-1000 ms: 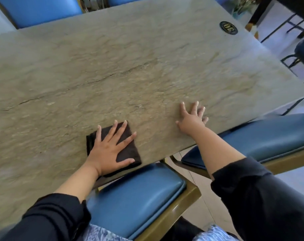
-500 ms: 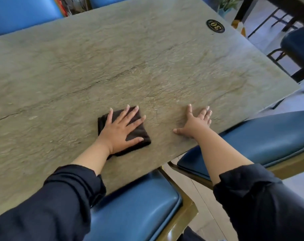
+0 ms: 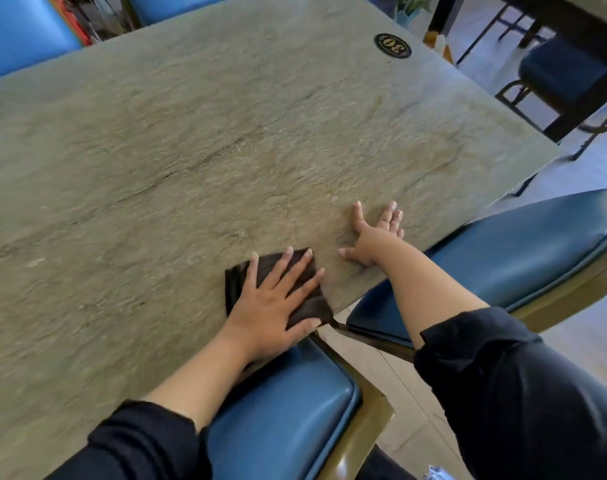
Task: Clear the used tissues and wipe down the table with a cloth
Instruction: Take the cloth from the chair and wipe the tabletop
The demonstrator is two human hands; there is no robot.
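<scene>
A: What do you see at the fingers?

B: I see the left hand (image 3: 271,306) flat, fingers spread, pressing a dark cloth (image 3: 304,292) at the near edge of the table (image 3: 191,150). The hand hides most of the cloth. It looks soft and folded square, I think.

A: And the other one?

B: The right hand (image 3: 373,237) lies flat on the rough, stone-like top, fingers spread, holding nothing. Blue padded chairs (image 3: 281,407) sit half under the table. A round black tag (image 3: 393,45) is at the far corner.
</scene>
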